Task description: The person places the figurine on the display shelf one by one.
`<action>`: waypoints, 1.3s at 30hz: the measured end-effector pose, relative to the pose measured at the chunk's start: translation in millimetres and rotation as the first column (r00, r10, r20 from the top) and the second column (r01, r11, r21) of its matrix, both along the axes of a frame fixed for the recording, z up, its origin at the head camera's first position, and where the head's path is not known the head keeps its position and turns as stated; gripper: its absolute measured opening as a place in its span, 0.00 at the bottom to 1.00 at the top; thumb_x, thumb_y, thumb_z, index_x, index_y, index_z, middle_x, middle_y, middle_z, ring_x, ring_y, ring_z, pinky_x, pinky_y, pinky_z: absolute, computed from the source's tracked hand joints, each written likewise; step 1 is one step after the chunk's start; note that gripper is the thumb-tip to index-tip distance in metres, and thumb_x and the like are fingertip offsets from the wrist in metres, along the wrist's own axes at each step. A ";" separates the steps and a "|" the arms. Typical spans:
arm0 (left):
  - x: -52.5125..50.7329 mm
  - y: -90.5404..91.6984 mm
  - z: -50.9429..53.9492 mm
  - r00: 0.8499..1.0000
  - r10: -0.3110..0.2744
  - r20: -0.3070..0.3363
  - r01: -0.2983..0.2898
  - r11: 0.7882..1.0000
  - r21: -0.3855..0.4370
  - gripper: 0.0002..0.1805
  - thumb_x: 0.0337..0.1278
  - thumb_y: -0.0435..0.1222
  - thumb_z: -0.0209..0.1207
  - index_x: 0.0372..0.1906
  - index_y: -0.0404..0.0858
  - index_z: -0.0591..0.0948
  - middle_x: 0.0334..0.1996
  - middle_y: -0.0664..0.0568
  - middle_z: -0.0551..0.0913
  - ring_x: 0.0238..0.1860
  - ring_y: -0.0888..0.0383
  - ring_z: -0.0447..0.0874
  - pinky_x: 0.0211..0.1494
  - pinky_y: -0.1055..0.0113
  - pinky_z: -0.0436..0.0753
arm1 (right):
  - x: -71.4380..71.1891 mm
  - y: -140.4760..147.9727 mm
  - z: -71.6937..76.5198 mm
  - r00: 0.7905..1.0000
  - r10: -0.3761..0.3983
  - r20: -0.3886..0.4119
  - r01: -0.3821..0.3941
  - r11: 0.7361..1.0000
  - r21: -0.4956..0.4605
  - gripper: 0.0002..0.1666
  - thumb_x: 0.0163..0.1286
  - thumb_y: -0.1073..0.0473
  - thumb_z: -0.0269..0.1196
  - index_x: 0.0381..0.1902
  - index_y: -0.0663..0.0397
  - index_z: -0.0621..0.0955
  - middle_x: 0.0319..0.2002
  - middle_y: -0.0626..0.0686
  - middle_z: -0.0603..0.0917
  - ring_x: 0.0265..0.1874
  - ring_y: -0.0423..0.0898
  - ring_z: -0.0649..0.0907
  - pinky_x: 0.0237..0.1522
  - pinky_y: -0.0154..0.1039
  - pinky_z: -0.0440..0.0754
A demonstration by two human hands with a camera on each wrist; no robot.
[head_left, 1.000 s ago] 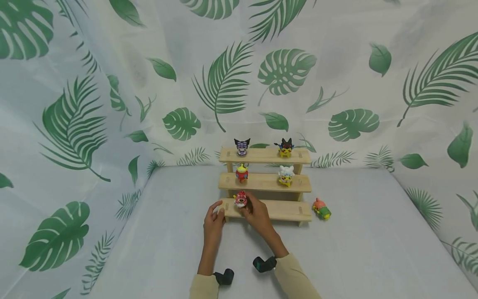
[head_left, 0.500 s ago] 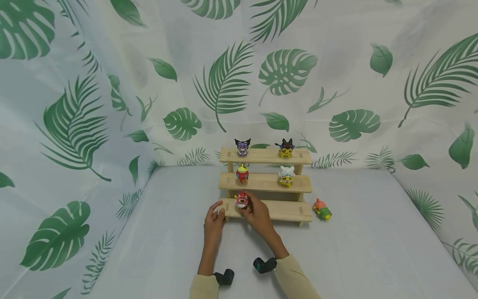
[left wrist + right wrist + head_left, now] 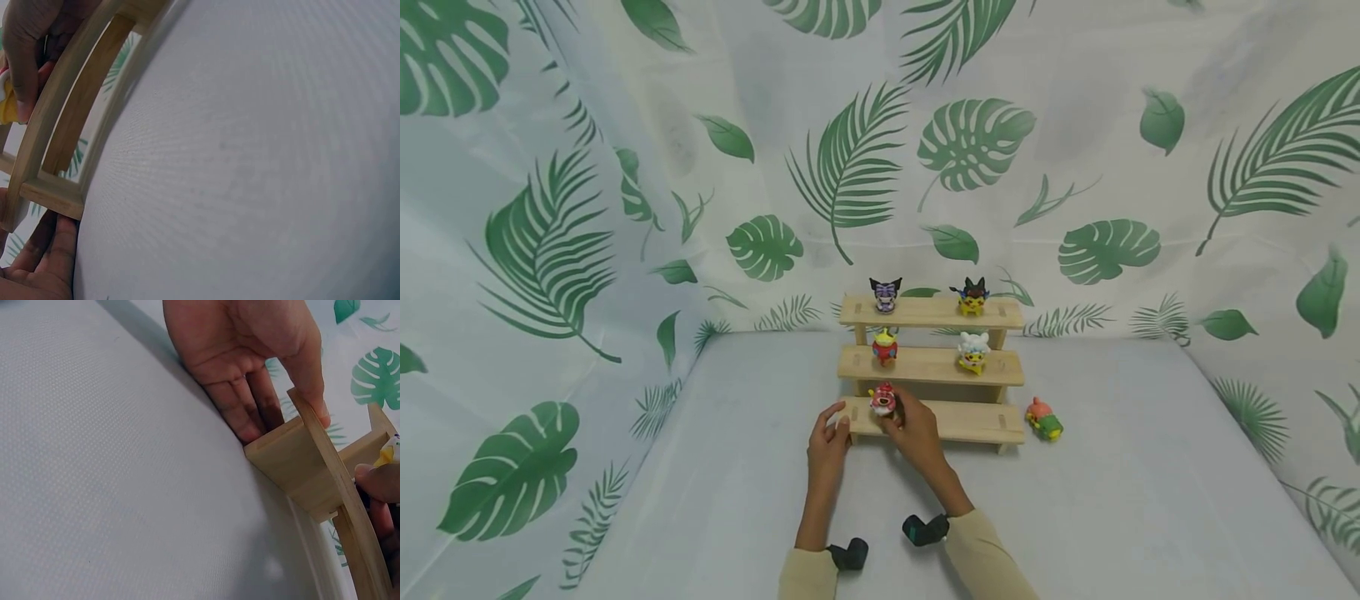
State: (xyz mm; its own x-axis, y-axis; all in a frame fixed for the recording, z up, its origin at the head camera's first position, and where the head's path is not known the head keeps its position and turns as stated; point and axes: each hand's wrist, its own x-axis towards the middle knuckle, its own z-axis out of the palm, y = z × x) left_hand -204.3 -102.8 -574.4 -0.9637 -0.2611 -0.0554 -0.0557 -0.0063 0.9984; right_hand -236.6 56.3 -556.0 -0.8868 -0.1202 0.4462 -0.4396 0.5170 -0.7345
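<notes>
In the head view my right hand (image 3: pixel 917 429) pinches a small pink and red toy figurine (image 3: pixel 883 401) at the left part of the bottom step of a three-tier wooden display stand (image 3: pixel 958 422). Whether its base touches the board I cannot tell. My left hand (image 3: pixel 830 442) holds the left end of that step. In the right wrist view the left thumb (image 3: pixel 310 394) lies on the board's edge, with fingers against the side support. The left wrist view shows only part of the figurine, yellow and white (image 3: pixel 7 103), by the right hand's fingers.
A purple-and-black figurine (image 3: pixel 886 296) and a black-eared yellow one (image 3: pixel 972 297) stand on the top step. A red-suited figurine (image 3: pixel 885 347) and a white-hooded yellow one (image 3: pixel 973 353) occupy the middle step. A pink-and-green figurine (image 3: pixel 1043 419) lies on the table right of the stand.
Both hands keep their places and their hold. The head view shifts very slightly, and the figurine stays at the same spot on the stand.
</notes>
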 end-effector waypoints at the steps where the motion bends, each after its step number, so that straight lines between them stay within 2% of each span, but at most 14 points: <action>1: 0.2 -0.3 1.2 1.000 -0.006 -0.001 0.006 1.000 0.008 0.19 0.71 0.39 0.54 0.64 0.43 0.74 0.37 0.43 0.85 0.31 0.60 0.75 0.34 0.71 0.75 | -0.2 -0.1 0.1 1.000 -0.003 -0.002 0.003 1.000 0.006 0.29 0.53 0.69 0.72 0.54 0.62 0.79 0.43 0.58 0.86 0.27 0.40 0.79 0.29 0.30 0.76; 4: 4.0 -1.0 10.7 1.000 -0.026 -0.005 0.026 0.999 0.041 0.20 0.71 0.37 0.54 0.64 0.39 0.74 0.41 0.39 0.86 0.34 0.59 0.78 0.37 0.69 0.78 | -0.2 0.2 0.1 1.000 -0.007 -0.007 0.007 1.000 0.014 0.29 0.53 0.69 0.72 0.55 0.63 0.78 0.43 0.59 0.86 0.27 0.41 0.80 0.28 0.30 0.77; 8: 11.3 -1.0 26.7 0.999 -0.039 0.005 0.039 0.998 0.042 0.20 0.71 0.35 0.54 0.64 0.37 0.74 0.41 0.36 0.85 0.34 0.57 0.78 0.37 0.68 0.78 | -0.5 0.5 0.1 1.000 -0.003 -0.014 0.004 1.000 0.014 0.30 0.53 0.69 0.73 0.55 0.64 0.78 0.43 0.60 0.86 0.26 0.41 0.80 0.28 0.30 0.78; 12: 13.8 -0.4 32.6 0.999 -0.037 0.001 0.037 0.999 0.024 0.20 0.71 0.34 0.54 0.64 0.35 0.74 0.40 0.35 0.84 0.32 0.57 0.76 0.36 0.69 0.77 | -0.9 0.6 -0.6 1.000 0.002 -0.030 -0.002 1.000 0.012 0.30 0.53 0.69 0.73 0.55 0.64 0.78 0.43 0.59 0.86 0.26 0.40 0.80 0.28 0.30 0.78; 18: 14.0 -0.3 33.0 0.999 -0.036 -0.008 0.036 0.999 0.028 0.19 0.71 0.34 0.54 0.63 0.35 0.74 0.36 0.37 0.84 0.30 0.57 0.74 0.34 0.70 0.76 | 1.0 0.4 0.4 0.999 -0.006 -0.045 0.007 1.000 0.024 0.30 0.52 0.68 0.73 0.54 0.65 0.78 0.42 0.59 0.86 0.26 0.40 0.79 0.28 0.31 0.77; 25: 13.1 -0.3 31.1 0.999 -0.040 -0.014 0.040 0.999 0.028 0.19 0.70 0.34 0.54 0.63 0.35 0.74 0.41 0.37 0.85 0.33 0.57 0.77 0.37 0.67 0.78 | 1.1 0.6 -0.2 0.999 -0.016 -0.033 0.017 0.999 0.032 0.30 0.53 0.67 0.73 0.55 0.65 0.78 0.41 0.58 0.86 0.25 0.38 0.77 0.28 0.30 0.75; 33: 13.5 -1.0 33.7 0.999 -0.048 -0.011 0.048 0.999 0.008 0.20 0.71 0.35 0.53 0.64 0.36 0.73 0.39 0.36 0.85 0.32 0.58 0.77 0.38 0.68 0.78 | 0.4 0.9 -1.7 0.999 -0.006 -0.047 0.007 1.000 0.018 0.29 0.53 0.68 0.73 0.54 0.65 0.78 0.40 0.58 0.86 0.25 0.38 0.77 0.28 0.30 0.75; 36: 12.6 -1.0 31.1 0.999 -0.041 -0.010 0.041 0.999 0.002 0.20 0.71 0.34 0.53 0.64 0.35 0.73 0.40 0.36 0.85 0.33 0.58 0.78 0.39 0.67 0.79 | 0.3 0.6 -1.9 0.999 -0.007 -0.038 0.008 1.000 0.019 0.29 0.53 0.68 0.73 0.54 0.64 0.78 0.40 0.58 0.86 0.25 0.38 0.77 0.28 0.30 0.75; 39: 9.7 -1.1 23.3 0.999 -0.035 -0.017 0.035 0.999 0.006 0.20 0.71 0.35 0.54 0.64 0.35 0.73 0.40 0.36 0.86 0.32 0.58 0.78 0.37 0.67 0.79 | 0.0 0.5 -2.3 0.999 -0.013 -0.038 0.014 0.999 0.029 0.29 0.53 0.68 0.73 0.54 0.64 0.79 0.40 0.57 0.86 0.25 0.38 0.77 0.28 0.30 0.75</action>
